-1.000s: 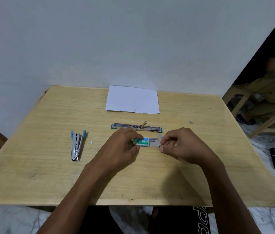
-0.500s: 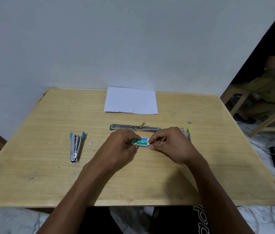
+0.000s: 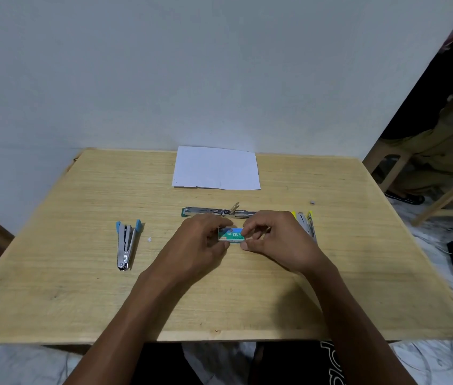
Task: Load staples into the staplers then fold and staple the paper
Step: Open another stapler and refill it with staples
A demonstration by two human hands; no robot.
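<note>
Both hands, left hand (image 3: 200,240) and right hand (image 3: 272,240), pinch the staple box (image 3: 231,234) mid-table (image 3: 53,273), now slid shut; the opened green stapler (image 3: 214,212) lies just beyond.

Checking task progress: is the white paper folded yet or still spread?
Spread: the paper lies flat at the table's far edge.

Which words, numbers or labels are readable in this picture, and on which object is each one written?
"10": on the green and blue staple box, which both hands hold; it reads upside down from this view.
Small print beside and under the "10" on the same box: too small to read.
White lettering on the person's black clothing at the bottom edge: cut off, not readable.
No text shows on the staplers or the paper.
</note>
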